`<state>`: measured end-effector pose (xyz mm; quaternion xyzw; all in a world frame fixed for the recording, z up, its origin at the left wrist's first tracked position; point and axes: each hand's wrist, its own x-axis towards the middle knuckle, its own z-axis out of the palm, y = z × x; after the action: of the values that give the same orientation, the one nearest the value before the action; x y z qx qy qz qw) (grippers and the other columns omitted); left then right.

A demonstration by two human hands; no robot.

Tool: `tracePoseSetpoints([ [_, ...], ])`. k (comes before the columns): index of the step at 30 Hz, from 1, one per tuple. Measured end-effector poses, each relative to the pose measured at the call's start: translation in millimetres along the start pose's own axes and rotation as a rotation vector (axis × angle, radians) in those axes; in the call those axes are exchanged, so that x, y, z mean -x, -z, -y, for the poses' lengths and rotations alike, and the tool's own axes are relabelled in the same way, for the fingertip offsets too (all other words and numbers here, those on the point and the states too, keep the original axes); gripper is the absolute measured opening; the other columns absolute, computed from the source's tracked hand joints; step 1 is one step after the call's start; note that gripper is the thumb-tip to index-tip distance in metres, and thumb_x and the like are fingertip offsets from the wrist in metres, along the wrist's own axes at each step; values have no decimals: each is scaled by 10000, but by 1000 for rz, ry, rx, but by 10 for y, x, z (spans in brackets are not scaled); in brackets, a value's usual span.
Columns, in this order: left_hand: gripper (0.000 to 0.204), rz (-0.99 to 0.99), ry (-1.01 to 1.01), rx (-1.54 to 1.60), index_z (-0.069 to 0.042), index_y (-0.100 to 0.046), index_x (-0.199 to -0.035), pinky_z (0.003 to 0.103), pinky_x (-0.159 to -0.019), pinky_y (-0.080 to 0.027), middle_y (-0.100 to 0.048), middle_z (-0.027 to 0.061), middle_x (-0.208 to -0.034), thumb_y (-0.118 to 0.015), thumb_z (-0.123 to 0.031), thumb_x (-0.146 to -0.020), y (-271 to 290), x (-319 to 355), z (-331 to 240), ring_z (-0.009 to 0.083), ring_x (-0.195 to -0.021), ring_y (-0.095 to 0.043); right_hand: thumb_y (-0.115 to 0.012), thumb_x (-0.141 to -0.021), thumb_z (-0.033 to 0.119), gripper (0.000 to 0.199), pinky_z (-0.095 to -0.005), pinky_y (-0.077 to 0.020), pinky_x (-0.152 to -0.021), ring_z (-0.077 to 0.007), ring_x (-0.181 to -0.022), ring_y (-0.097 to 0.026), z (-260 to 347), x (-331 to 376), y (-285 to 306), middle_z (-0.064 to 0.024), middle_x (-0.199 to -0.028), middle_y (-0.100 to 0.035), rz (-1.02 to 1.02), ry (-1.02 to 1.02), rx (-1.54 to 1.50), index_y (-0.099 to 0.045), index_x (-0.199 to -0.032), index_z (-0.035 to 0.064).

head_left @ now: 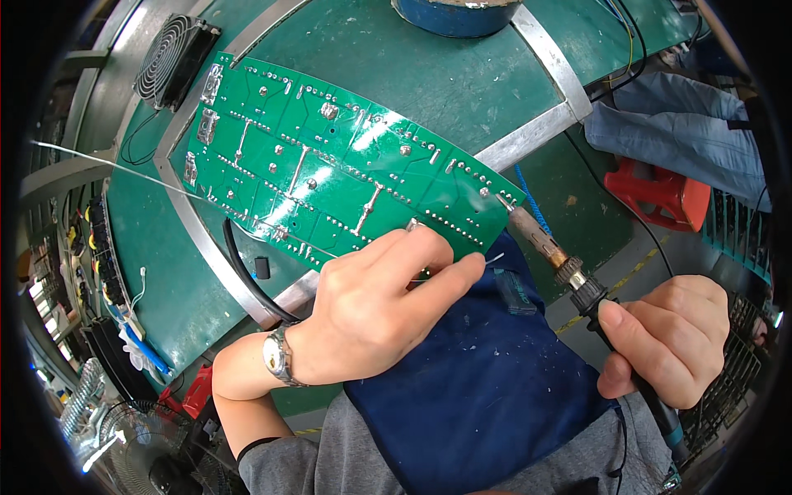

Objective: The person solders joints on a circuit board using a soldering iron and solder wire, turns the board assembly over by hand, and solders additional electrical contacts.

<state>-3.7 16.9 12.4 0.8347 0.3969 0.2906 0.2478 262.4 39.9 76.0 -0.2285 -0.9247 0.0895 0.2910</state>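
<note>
A long green circuit board, solder side up, slants across the view above my lap. My left hand, with a metal wristwatch, is closed at its near edge and grips it. A thin pale wire end sticks out by those fingertips; whether they hold it too is unclear. My right hand is wrapped round the handle of a soldering iron. The iron's tip is at the solder joints near the board's right corner, with a faint haze there. A thin silvery wire runs in from the left to the board.
A green worktable with a metal frame lies beyond the board. On it are a black fan and a blue round container. A red stool and a person's blue-trousered legs are at the right. A floor fan stands lower left.
</note>
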Motion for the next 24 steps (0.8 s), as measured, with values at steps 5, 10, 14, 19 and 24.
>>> tracePoseSetpoints([
  [5,255,-188,22,-101,-41,-717,-924,301,-489,-447,-567,41,-779,-743,-23,-670,-76,-49,91,176,-606,-567,-673,-879,186,218,-213,-311,-364,-92,-438,-486,11,82,-25,-26,-599,-553,-10,-12,-5,-744,-856,-19],
  [10,255,-183,-42,-185,-42,-708,-932,293,-498,-441,-565,31,-796,-713,-34,-677,-129,-130,146,160,-623,-566,-675,-870,174,196,-219,-299,-368,-93,-443,-466,20,87,-69,-28,-592,-543,-8,3,60,-750,-852,-6],
  [14,274,-152,-52,-231,-34,-709,-941,289,-515,-462,-566,40,-830,-702,-37,-667,-145,-147,113,164,-644,-578,-677,-867,172,192,-223,-296,-376,-95,-447,-454,63,76,-91,-32,-589,-537,-6,26,110,-753,-847,-4],
  [19,366,-217,-19,-150,-10,-724,-994,286,-518,-467,-569,62,-841,-701,42,-633,-54,-146,109,164,-656,-588,-656,-900,190,240,-226,-314,-377,-108,-449,-481,5,-6,18,-51,-617,-564,72,36,48,-726,-874,-38],
  [24,322,-244,160,-182,-51,-758,-1000,263,-480,-420,-556,50,-806,-772,71,-703,262,-78,142,134,-595,-557,-596,-954,214,317,-282,-385,-404,-167,-499,-549,-190,-110,182,-126,-722,-651,110,54,-52,-665,-965,-96],
])
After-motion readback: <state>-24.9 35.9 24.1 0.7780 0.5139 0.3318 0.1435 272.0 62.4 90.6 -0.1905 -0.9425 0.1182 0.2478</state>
